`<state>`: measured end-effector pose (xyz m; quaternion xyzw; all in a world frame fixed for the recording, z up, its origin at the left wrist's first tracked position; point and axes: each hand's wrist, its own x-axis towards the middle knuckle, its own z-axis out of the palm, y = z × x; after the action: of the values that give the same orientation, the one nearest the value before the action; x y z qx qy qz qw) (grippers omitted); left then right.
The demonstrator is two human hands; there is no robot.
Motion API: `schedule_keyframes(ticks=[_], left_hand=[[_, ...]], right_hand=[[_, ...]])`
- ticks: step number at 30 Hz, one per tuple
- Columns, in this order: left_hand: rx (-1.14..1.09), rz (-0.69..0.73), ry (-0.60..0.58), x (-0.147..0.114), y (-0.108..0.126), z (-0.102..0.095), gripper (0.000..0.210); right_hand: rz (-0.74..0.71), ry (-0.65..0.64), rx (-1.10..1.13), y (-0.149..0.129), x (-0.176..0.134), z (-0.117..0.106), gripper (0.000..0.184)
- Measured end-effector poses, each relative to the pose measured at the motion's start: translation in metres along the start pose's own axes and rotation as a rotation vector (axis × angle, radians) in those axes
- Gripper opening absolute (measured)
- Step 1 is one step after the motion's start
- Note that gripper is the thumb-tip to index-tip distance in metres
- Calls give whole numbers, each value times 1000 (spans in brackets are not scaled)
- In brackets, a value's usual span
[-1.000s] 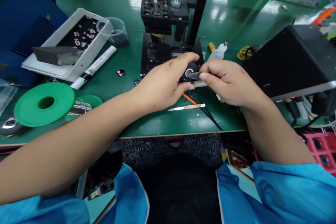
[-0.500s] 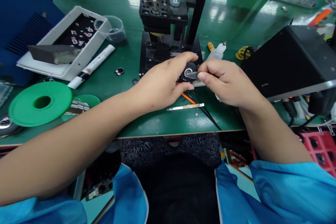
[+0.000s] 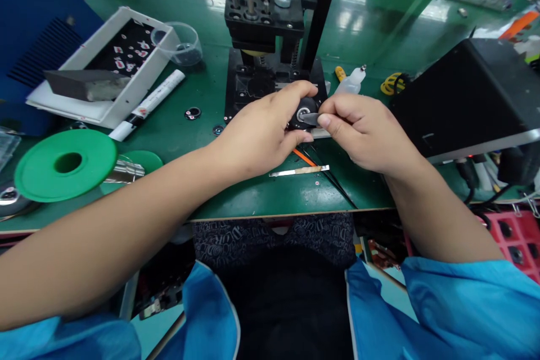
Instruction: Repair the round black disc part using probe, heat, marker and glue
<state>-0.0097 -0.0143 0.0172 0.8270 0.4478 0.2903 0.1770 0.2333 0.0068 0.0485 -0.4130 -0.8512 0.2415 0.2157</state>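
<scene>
Between the thumb and fingers of my left hand (image 3: 270, 129) is a round black part (image 3: 307, 106) with a pale ring at its centre. My right hand (image 3: 358, 129) pinches a small grey blade (image 3: 311, 118), its tip resting at the ring; the rest of the blade is hidden in the fingers. Below the hands, on the green bench, lie a thin metal strip with a tan wrapped middle (image 3: 300, 171) and dark tweezers (image 3: 340, 188). An orange stick (image 3: 304, 157) shows partly under the left hand.
A black hand press (image 3: 265, 22) stands just beyond my hands. On the left are a white tray (image 3: 109, 115), a marker (image 3: 147, 104), a clear cup (image 3: 185, 48) and a green spool (image 3: 37, 166). A squeeze bottle (image 3: 351, 83) and a black box (image 3: 468, 95) stand right.
The view has shifted very slightly. Both hands keep the same hold, with the blade tip still at the ring of the black part.
</scene>
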Motion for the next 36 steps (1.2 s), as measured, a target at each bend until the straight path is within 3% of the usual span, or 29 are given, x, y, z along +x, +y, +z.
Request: schedule_keyframes(ticks=[6, 19, 24, 36], left_hand=[[45, -8, -14, -1, 3, 1, 65], [149, -54, 14, -3, 11, 10, 61], [245, -50, -9, -4, 14, 10, 56], [225, 5, 39, -5, 16, 7, 45]], right_hand=[[-21, 7, -38, 2, 0, 1, 41], [75, 61, -86, -5, 1, 19, 45], [133, 54, -11, -7, 3, 20, 49], [138, 5, 176, 3, 6, 12, 50]])
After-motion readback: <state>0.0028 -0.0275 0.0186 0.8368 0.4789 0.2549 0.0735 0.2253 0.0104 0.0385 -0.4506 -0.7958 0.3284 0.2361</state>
